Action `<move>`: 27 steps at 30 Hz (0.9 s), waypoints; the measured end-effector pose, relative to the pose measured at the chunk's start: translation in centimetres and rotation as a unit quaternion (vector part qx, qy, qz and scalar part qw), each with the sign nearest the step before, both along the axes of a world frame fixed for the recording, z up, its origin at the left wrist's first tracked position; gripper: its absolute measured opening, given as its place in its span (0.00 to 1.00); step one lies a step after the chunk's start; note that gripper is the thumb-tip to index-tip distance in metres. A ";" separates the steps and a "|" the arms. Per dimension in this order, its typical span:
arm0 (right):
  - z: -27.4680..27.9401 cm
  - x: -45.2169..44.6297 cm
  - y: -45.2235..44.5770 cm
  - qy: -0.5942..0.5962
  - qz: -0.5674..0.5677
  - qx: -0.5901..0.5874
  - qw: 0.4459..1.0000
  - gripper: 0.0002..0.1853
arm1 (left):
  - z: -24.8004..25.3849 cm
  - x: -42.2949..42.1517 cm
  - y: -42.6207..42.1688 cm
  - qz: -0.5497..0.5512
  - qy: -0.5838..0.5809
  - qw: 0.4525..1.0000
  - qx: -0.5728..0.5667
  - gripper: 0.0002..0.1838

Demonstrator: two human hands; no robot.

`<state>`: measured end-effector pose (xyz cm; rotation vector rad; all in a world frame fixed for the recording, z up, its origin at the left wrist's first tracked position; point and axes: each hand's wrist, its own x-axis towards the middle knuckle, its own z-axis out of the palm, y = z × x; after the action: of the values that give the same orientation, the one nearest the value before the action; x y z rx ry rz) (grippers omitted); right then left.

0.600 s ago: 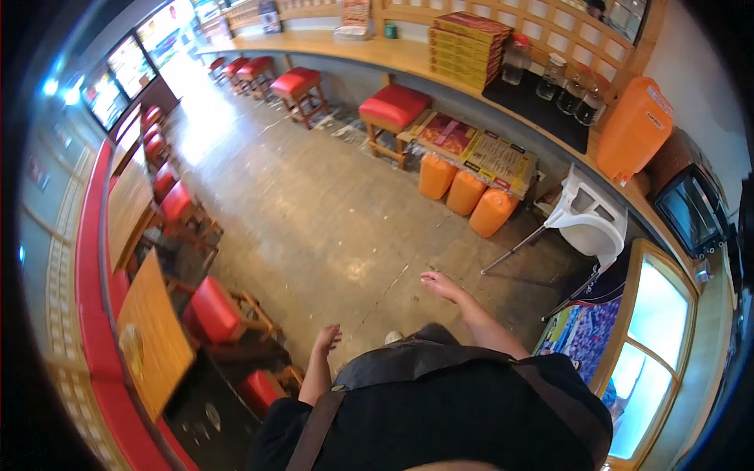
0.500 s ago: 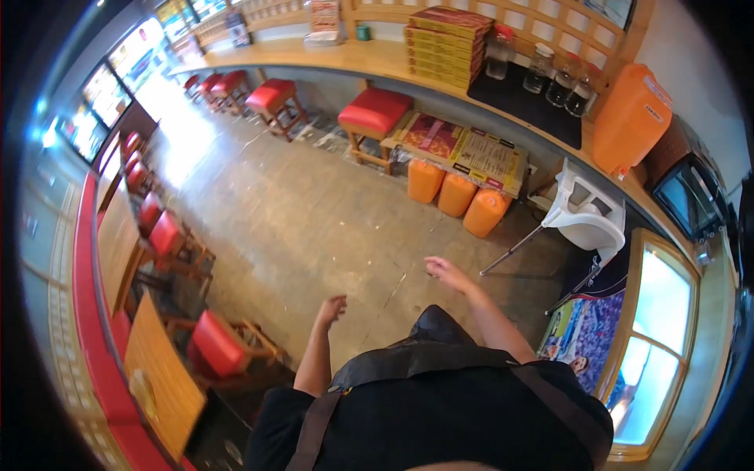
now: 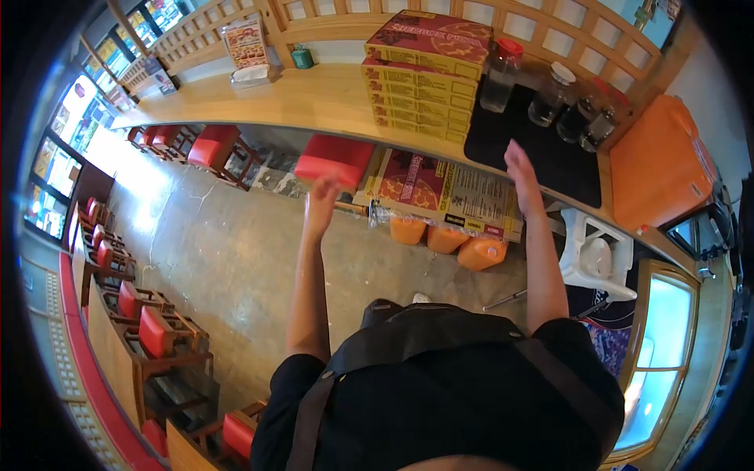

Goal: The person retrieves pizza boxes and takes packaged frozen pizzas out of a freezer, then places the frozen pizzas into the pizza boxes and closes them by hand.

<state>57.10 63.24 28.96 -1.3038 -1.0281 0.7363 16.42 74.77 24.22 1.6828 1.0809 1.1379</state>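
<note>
Both my hands are raised in front of me, apart and with nothing in them. My left hand is open and slightly blurred, in front of the nearest red stool. My right hand, fingers stretched out, appears over the counter's front edge, close to the black mat. Between and beyond them a stack of pizza boxes stands on the wooden counter. Flat pizza-box cardboard lies lower down, on top of orange jerrycans.
Several glass jars stand on the mat, one with a red lid. A large orange jerrycan sits at the counter's right end, above a white high chair. Red chairs and tables line the left side. A lit glass cabinet stands right.
Both hands have risen and reached forward toward the counter. The counter, box stack and stools now appear nearer, and my view has shifted forward.
</note>
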 end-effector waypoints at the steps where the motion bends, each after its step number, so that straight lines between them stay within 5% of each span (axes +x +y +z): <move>1: 1.9 0.0 2.8 0.003 -0.012 0.020 1.000 0.37 | 1.9 1.0 2.9 0.010 -0.016 0.999 0.041 0.17; 6: 6.8 1.2 16.1 0.038 -0.091 0.081 0.992 0.42 | 10.8 6.4 16.9 0.024 0.015 0.984 0.179 0.23; 10: 7.1 0.3 20.7 0.046 -0.200 0.036 0.978 0.36 | 13.2 12.1 28.3 -0.079 -0.105 0.989 0.070 0.31; 12: 6.4 -0.2 21.7 0.152 -0.141 0.072 0.976 0.32 | 13.3 14.7 31.3 -0.117 -0.086 0.989 -0.008 0.33; 14: 5.6 -1.6 22.1 0.181 -0.128 0.087 0.971 0.23 | 11.8 15.5 32.9 -0.185 -0.077 0.979 -0.042 0.32; 17: 7.9 -3.2 21.8 0.180 -0.143 0.124 0.965 0.26 | 9.9 14.0 34.8 -0.329 -0.110 0.938 -0.005 0.29; 19: 10.6 -5.0 20.5 0.104 -0.196 0.126 0.967 0.28 | 12.5 13.2 33.0 -0.291 -0.121 0.947 -0.060 0.25; 21: 13.4 -7.4 19.2 0.019 -0.222 0.183 0.958 0.28 | 15.3 11.3 30.6 -0.254 -0.046 0.965 0.042 0.27; 22: 14.6 -8.2 17.9 0.101 -0.188 0.213 0.954 0.27 | 16.8 10.7 29.4 -0.258 -0.050 0.963 0.057 0.27; 24: 14.2 -9.4 14.1 0.192 -0.171 0.246 0.935 0.25 | 18.5 10.4 26.7 -0.344 -0.218 0.909 -0.089 0.28; 27: 10.5 -9.0 8.6 0.255 -0.223 0.295 0.893 0.23 | 16.9 10.2 27.5 -0.291 -0.049 0.955 0.008 0.31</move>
<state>48.12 71.80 39.43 -0.7065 -0.4338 0.3332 26.58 102.30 41.10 1.7706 0.4571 0.8305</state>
